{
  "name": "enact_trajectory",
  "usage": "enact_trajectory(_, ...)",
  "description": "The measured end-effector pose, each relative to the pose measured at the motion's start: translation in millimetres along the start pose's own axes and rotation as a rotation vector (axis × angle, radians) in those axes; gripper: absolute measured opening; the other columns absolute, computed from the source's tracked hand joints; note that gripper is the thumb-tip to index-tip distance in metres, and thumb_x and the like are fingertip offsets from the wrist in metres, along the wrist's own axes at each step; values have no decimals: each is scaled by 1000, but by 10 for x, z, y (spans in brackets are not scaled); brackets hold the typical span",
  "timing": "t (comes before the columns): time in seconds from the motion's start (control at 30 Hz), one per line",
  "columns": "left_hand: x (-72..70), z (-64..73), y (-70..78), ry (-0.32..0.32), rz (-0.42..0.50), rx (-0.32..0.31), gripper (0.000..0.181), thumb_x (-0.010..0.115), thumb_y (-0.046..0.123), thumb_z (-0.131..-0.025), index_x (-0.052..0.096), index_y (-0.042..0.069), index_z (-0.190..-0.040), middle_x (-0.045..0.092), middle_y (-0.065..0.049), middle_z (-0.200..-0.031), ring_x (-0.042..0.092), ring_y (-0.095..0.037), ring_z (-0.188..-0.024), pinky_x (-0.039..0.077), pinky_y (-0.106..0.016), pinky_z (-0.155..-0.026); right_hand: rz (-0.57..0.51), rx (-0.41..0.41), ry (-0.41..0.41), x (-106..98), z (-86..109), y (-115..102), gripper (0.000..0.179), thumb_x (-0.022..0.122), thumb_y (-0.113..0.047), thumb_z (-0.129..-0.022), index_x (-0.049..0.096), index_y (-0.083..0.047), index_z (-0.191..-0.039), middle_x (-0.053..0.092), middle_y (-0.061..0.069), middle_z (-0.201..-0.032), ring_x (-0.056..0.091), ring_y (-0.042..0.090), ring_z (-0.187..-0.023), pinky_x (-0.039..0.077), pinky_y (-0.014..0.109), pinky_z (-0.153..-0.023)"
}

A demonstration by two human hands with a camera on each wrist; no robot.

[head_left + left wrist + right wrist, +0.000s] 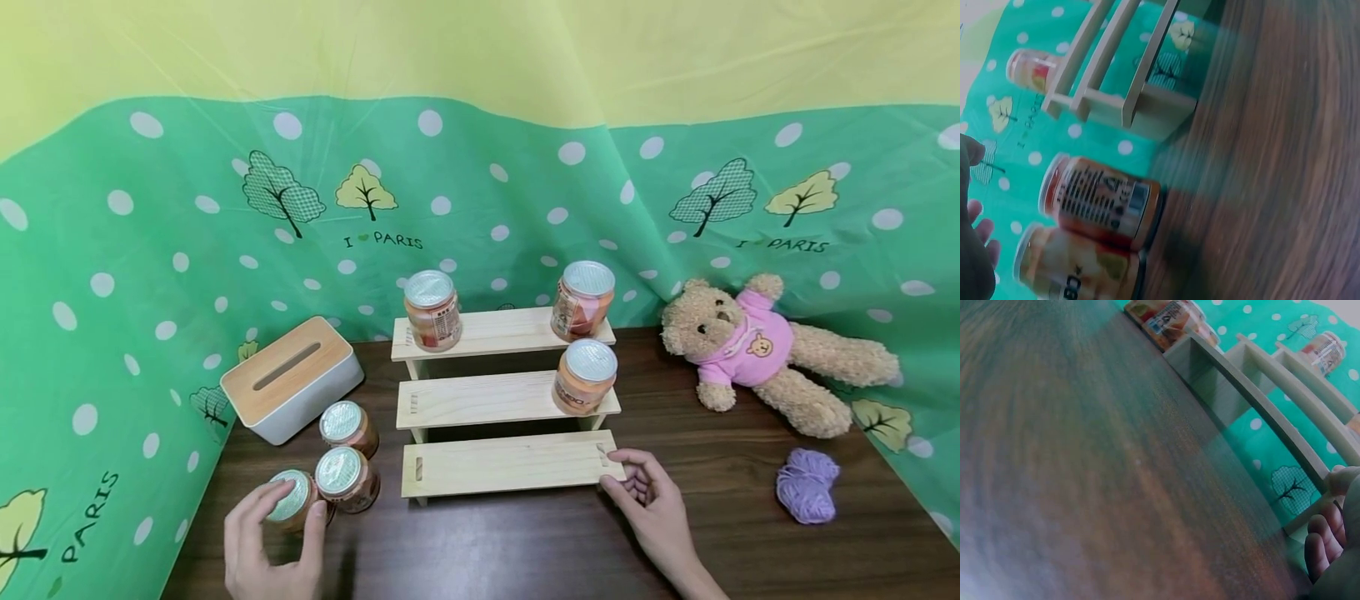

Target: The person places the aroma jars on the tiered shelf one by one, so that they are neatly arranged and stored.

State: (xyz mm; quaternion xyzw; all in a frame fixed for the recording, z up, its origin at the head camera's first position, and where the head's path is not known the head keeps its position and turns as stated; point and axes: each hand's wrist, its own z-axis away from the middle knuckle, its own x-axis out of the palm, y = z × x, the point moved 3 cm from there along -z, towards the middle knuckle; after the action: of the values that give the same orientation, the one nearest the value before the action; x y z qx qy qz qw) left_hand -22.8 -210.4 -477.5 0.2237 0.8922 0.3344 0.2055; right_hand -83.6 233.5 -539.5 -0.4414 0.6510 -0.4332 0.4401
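Observation:
Over the nearest of three fruit jars on the left, my left hand [273, 533] hovers with bent fingers, index above the foil lid and thumb on the right side. That jar [290, 497] is partly covered by the fingers. Beside it stand a second jar [347, 479] and a third jar [349, 427]. In the left wrist view the fingers [985, 231] look apart from the jars there. My right hand [652, 512] pinches the right front corner of the lowest step of a three-tier wooden rack [510, 465]. Its other fingers [1316, 556] curl beneath.
Top tier: a jar [433, 310] at left, another jar [583, 300] at right. Middle tier: one jar [585, 377] at right. A wood-topped tissue box [292, 379] stands at left. Toward the right lie a teddy bear [757, 346] and purple yarn [807, 486]. Patterned cloth [495, 192] hangs behind.

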Motion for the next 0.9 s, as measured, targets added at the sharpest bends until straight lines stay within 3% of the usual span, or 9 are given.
enact_trajectory(0.17, -58, -42, -119, 37, -44, -110, 40, 92, -5, -78, 79, -8, -116, 68, 14, -122, 60, 4, -118, 46, -15, -101, 5, 12, -1, -6, 5, 3, 35, 78, 17, -93, 69, 5, -125, 64, -4, -80, 55, 4, -65, 47, 25, -53)
enact_trajectory(0.27, -84, -39, -208, 39, -50, -174, 40, 91, -7, -80, 78, -10, -118, 63, 26, -122, 60, 3, -116, 48, -14, -98, 7, 20, -5, -5, 7, -1, 35, 78, 15, -94, 69, 4, -126, 62, -4, -80, 54, 4, -65, 46, 27, -53)
enact_trajectory(0.57, -56, -15, -336, 17, -31, -421, 38, 91, -3, -86, 76, -9, -121, 58, 23, -123, 58, -2, -114, 47, -12, -94, 7, 16, -1, -15, 12, -6, 35, 78, 16, -94, 69, 5, -126, 61, -4, -81, 57, 4, -67, 47, 25, -54)
enact_trajectory(0.7, -30, 31, -406, -22, -31, -463, 40, 91, -2, -86, 75, -8, -122, 55, 23, -123, 54, 1, -116, 45, -8, -92, 10, 17, -3, -15, 11, -1, 35, 78, 15, -94, 69, 4, -126, 60, -4, -81, 56, 5, -66, 47, 25, -54)
enact_trajectory(0.9, -20, 98, -489, -76, -50, -476, 47, 94, 1, -85, 73, -4, -128, 57, 25, -124, 56, 5, -113, 43, -2, -91, 14, 14, -5, -10, 11, 4, 35, 78, 15, -94, 69, 4, -126, 61, -4, -81, 55, 4, -66, 47, 26, -54)
